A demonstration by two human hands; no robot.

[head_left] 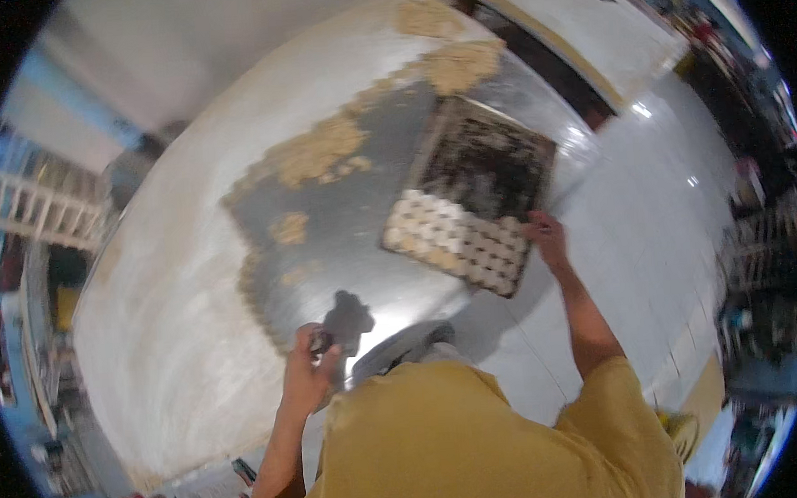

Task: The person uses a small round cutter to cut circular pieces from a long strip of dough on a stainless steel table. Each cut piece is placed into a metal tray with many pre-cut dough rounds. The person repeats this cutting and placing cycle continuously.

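Note:
My left hand [307, 369] is closed around a small round cutter [320, 341] by the table's near edge, its shadow beside it on the metal. At the right side of a dark baking tray [489, 157], my right hand [546, 233] has its fingers drawn together over the rim, by the end of a row of dough pieces. Whether they pinch a piece or the rim is too blurred to tell. Pale round dough pieces [457, 236] fill the tray's near part in close rows; its far part is bare and blackened. The tray lies aslant, its near corner jutting past the table edge.
Dough scraps [324, 150] with scalloped edges lie across the floury metal table [176, 336], and a larger dough heap [462, 65] sits beyond the tray. Another pale table [568, 29] stands at the far right across a dark gap. White racks [44, 202] are at the left.

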